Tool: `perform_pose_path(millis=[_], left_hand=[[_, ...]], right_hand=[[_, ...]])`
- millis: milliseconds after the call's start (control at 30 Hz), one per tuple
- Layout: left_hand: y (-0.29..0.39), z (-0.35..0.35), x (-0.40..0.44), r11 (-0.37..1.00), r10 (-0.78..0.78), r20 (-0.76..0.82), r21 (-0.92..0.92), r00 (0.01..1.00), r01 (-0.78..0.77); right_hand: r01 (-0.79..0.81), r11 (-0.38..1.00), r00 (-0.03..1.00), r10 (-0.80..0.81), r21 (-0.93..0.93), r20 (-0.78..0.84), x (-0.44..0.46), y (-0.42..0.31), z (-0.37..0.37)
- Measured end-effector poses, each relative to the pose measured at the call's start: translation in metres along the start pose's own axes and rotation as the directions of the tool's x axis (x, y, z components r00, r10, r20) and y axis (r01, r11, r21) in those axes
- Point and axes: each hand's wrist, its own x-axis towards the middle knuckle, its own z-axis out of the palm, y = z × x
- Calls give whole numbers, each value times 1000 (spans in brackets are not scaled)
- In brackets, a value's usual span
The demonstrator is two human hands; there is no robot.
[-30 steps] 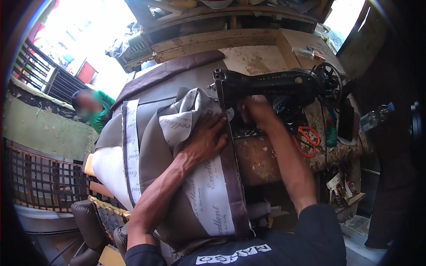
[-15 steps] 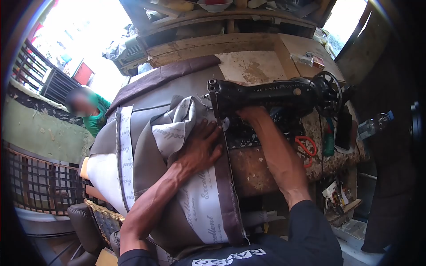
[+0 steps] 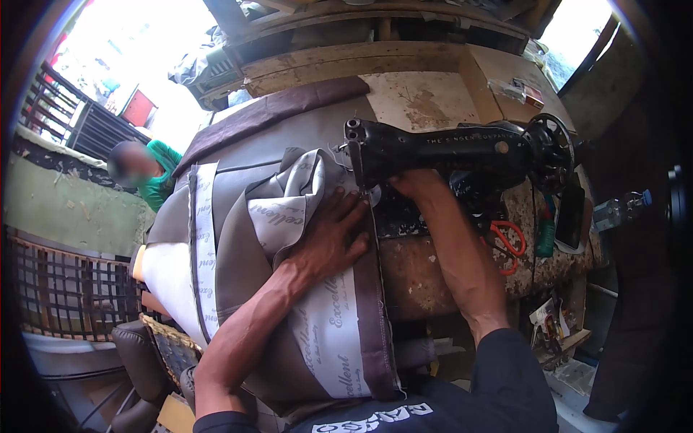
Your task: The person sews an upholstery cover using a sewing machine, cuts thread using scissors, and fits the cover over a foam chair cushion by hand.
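Note:
My left hand (image 3: 336, 229) lies with its fingers outstretched on grey-brown upholstery material (image 3: 234, 270), close to the needle end of a black sewing machine (image 3: 447, 148). The material is folded and bunched beside that hand, showing a white backing (image 3: 339, 317) printed with "Excellent". A dark purple strip (image 3: 372, 317) runs along its right edge, passing by the needle area. Under the machine's arm reaches my right hand (image 3: 419, 183), close to the machine bed; its fingertips are mostly hidden, and whether they grip anything cannot be seen.
Orange-handled scissors (image 3: 511, 242), a green bottle (image 3: 546, 234) and a phone (image 3: 570, 219) lie right of the machine. Farther right is a clear plastic bottle (image 3: 613, 211). A person in a green sleeve (image 3: 160, 189) is at the far left. Wooden shelving (image 3: 346, 61) stands behind.
My view has shifted slightly, so the machine and table things appear farther right. Both hands keep nearly the same places at the material and the machine.

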Motion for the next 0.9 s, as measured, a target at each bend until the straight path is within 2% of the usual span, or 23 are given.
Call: perform_pose_path(millis=[33, 167, 267, 433, 567, 667, 700, 767, 800, 833, 867, 900], left_hand=[[1, -2, 0, 1000, -8, 7, -13, 1000, 8], [-1, 2, 1, 1000, 1, -2, 13, 1000, -1], [-2, 0, 1, 1000, 9, -5, 8, 1000, -9], [-6, 2, 3, 999, 33, -24, -12, 999, -33], [-6, -1, 6, 999, 35, -18, 16, 999, -34], [-7, 0, 5, 1000, 16, -6, 15, 1000, -15], [-8, 1, 5, 1000, 15, -11, 3, 1000, -15], [-8, 1, 4, 1000, 10, -15, -14, 1000, -11], [-8, 1, 5, 1000, 12, -13, -10, 1000, -13], [-8, -1, 6, 1000, 16, -13, -3, 1000, -16], [-9, -1, 7, 1000, 18, -17, -1, 1000, -18], [-10, 0, 9, 1000, 23, -21, 7, 1000, -23]], right_hand=[[-315, 823, 937, 349, 472, 18, -3, -17, 10], [-291, 836, 957, 257, 465, 135, -6, -30, 11], [-296, 872, 951, 306, 390, 36, -7, -30, 15], [-295, 863, 943, 332, 410, -21, -11, -33, 17], [-267, 871, 955, 296, 412, -7, -10, -31, 17], [-293, 833, 955, 279, 470, 101, -7, -25, 12], [-267, 879, 957, 290, 395, 1, -7, -24, 16], [-254, 916, 950, 297, 312, -97, -11, -25, 21], [-285, 870, 933, 349, 402, -94, -12, -34, 24], [-308, 816, 914, 397, 489, -86, -11, -41, 27], [-305, 818, 916, 392, 487, -85, -8, -35, 18], [-318, 782, 945, 307, 537, 113, -4, -23, 2]])
